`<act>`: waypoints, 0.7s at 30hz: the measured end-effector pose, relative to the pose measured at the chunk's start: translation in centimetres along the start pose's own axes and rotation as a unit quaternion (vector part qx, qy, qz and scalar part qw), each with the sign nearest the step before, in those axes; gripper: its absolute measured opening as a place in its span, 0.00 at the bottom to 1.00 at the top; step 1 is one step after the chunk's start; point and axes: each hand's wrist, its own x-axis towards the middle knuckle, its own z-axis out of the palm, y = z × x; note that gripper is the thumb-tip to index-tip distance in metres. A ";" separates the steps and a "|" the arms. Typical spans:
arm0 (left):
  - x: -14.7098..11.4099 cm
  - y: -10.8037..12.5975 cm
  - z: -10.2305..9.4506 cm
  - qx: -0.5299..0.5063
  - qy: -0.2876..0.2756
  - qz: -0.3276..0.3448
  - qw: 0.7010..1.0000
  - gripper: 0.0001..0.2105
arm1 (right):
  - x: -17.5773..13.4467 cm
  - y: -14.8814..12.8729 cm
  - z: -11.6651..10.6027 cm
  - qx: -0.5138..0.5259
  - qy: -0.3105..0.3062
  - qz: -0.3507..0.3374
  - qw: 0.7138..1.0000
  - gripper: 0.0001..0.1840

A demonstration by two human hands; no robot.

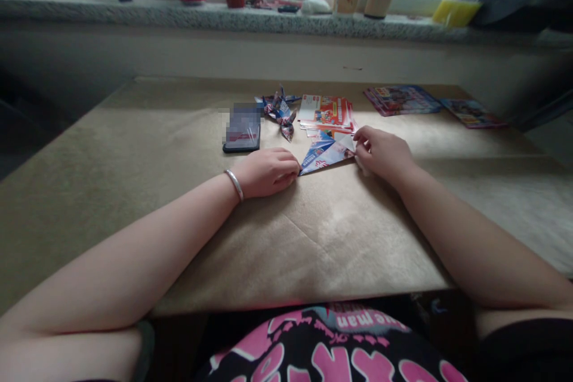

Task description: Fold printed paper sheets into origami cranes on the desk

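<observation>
A partly folded sheet of printed paper (329, 154), blue and white with a pointed left corner, lies on the tan table between my hands. My left hand (274, 172), with a silver bangle at the wrist, has its fingers curled together at that left point. At the opposite edge, my right hand (380, 152) pinches the paper between thumb and fingers. Just behind it is a stack of red and white printed cards (326, 110), which the folded paper partly covers. Folded paper figures (281, 112) sit left of the stack.
A dark phone (242, 128) lies near my left hand. More printed cards (403, 99) rest at the back right, beside another small pile (472, 113). Beyond the table, a stone windowsill (277, 22) holds bottles, a yellow sponge-like block (456, 12) and other items.
</observation>
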 end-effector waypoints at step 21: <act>0.4 -0.6 2.1 0.014 0.014 -0.076 0.997 0.17 | 0.4 -1.4 2.4 0.177 -0.027 -0.148 0.973 0.13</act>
